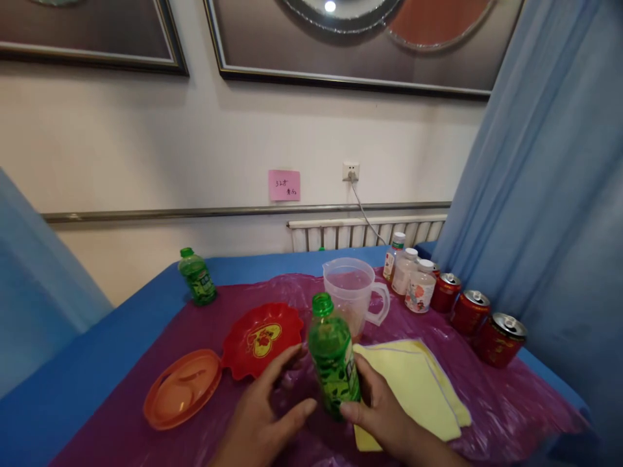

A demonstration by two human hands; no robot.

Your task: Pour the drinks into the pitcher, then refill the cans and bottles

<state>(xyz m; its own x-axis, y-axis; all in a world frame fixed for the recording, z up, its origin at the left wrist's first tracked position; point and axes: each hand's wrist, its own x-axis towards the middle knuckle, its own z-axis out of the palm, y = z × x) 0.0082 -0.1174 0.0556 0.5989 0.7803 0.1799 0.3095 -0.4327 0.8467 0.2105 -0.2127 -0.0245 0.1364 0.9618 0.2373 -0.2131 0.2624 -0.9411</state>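
A green bottle point(333, 357) with an uncapped mouth is gripped low on its right side by my right hand point(382, 405). My left hand point(267, 412) is to the left of that bottle, its fingers apart and nothing in them. Behind the bottle stands a clear plastic jug point(348, 292) with its handle to the right. A folded yellow cloth point(413, 389) lies under and beyond my right hand. The scalloped red plate point(265, 337) rests beyond my left hand, and an orange lid-like dish point(182, 389) lies left of it.
Another green bottle point(197, 277) stands at the back left. Along the right are small clear bottles point(420, 288) and several red cans point(501, 340). Purple plastic sheeting point(195, 331) covers part of the blue table point(117, 344). Blue curtains point(555, 162) hang on both sides.
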